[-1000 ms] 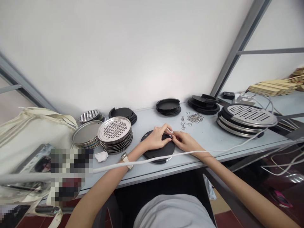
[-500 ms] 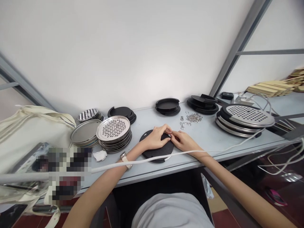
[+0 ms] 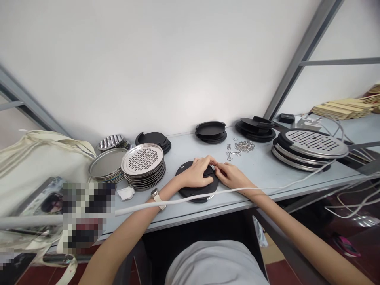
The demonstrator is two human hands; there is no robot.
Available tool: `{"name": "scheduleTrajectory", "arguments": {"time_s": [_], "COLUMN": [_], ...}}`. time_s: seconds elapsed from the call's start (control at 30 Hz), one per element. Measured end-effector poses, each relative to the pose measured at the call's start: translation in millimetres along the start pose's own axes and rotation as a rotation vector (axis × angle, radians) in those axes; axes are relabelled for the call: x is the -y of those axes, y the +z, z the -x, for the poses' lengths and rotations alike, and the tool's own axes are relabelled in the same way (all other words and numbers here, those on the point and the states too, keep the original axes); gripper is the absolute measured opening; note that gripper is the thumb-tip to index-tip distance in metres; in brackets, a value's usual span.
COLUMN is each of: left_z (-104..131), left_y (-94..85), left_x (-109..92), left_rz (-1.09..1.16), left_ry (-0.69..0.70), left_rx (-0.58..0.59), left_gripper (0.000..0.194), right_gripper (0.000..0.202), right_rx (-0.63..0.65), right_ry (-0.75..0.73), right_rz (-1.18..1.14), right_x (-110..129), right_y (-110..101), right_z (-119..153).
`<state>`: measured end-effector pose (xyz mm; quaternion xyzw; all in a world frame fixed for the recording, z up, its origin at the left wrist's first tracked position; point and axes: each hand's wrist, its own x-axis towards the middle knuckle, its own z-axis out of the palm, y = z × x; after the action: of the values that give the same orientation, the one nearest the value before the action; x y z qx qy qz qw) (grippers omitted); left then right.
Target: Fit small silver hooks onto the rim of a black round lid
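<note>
The black disc (image 3: 196,190) lies flat on the worktop (image 3: 185,148), near the middle of the front edge. The left hand (image 3: 197,172) is over the disc; its grip is half curled, the thumb apart from the fingers, and I cannot tell if it holds something. The right hand (image 3: 233,175) meets it at the disc's right side; its fingertips are close together, but what they may pinch is too small to tell. Metal clips (image 3: 246,146) lie toward the back edge, and graters (image 3: 144,160) stand stacked toward the left end.

Head-worn view: forward and down, from near above table (image 3: 258,168), facing wall (image 3: 178,59).
</note>
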<state>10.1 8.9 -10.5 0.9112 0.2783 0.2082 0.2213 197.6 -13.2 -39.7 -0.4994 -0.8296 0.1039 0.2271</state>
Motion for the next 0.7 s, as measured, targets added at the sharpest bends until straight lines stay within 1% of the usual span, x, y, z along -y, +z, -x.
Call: {"name": "scheduleTrajectory", "arguments": {"time_s": [0.1, 0.27, 0.37, 0.57, 0.7], "left_z": [0.2, -0.1, 0.1, 0.8, 1.5], "left_y": [2.5, 7.3, 8.6, 8.9, 8.9], "left_x": [-2.3, -1.9, 0.1, 1.1, 0.7], "left_rz": [-0.100, -0.271, -0.290, -0.249, -0.293], "left_ry": [-0.019, -0.064, -0.062, -0.026, 0.003], "left_rx": [-0.020, -0.018, -0.010, -0.010, 0.038], "left_gripper": [0.026, 0.019, 0.016, 0.013, 0.021], "right_gripper": [0.028, 0.029, 0.027, 0.027, 0.029], "right_rx": [-0.002, 0.008, 0.013, 0.012, 0.004], "right_ry": [-0.025, -0.026, -0.025, -0.029, -0.017], "right_rz": [0.016, 0.011, -0.007, -0.021, -0.008], "right_x": [-0.9, -1.5, -1.3, -0.9, 0.2], "right_y": [0.7, 0.9, 0.0, -0.6, -0.3], "right_z": [-0.8, -2.1, -2.1, -1.0, -1.0]}}
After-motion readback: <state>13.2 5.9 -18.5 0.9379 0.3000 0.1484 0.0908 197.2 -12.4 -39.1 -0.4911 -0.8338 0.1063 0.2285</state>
